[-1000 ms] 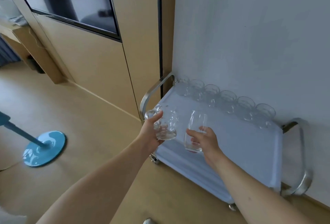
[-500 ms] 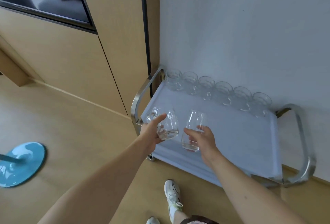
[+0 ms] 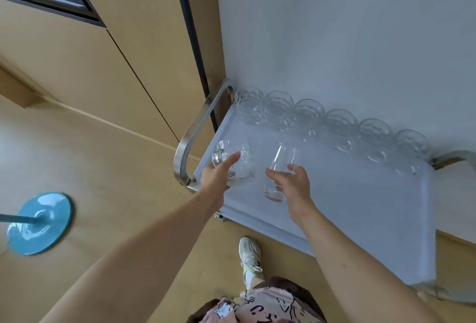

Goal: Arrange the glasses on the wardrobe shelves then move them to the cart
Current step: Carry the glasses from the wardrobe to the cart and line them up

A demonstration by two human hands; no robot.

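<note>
A pale wall (image 3: 334,26) and tan wooden panels (image 3: 77,78) are seen behind a cart (image 3: 360,206), whose flat light-blue top is set against the wall and is bounded at each end by a curved metal handle (image 3: 192,139). The wooden floor (image 3: 103,168) is seen to the left of the cart, and a round blue base (image 3: 38,223) with a slanting pole is seen on it, well apart from the cart. Along the far edge of the cart top, a row of six clear glasses (image 3: 324,123) is lined up just beside the wall, each one close to the next. Over the near left part of the cart top, two further glasses are held side by side. A rounded ribbed glass (image 3: 238,159) is clamped in the grip of the left hand (image 3: 217,181), with the thumb laid across its side. A taller smooth glass (image 3: 279,170) is clamped in the grip of the right hand (image 3: 292,187), tilted with its mouth leaning away from the person. Whether either glass touches the cart top cannot be told. At the bottom, a white shoe (image 3: 249,253) on the floor beside the cart and a piece of patterned pink clothing (image 3: 260,304) are seen.
</note>
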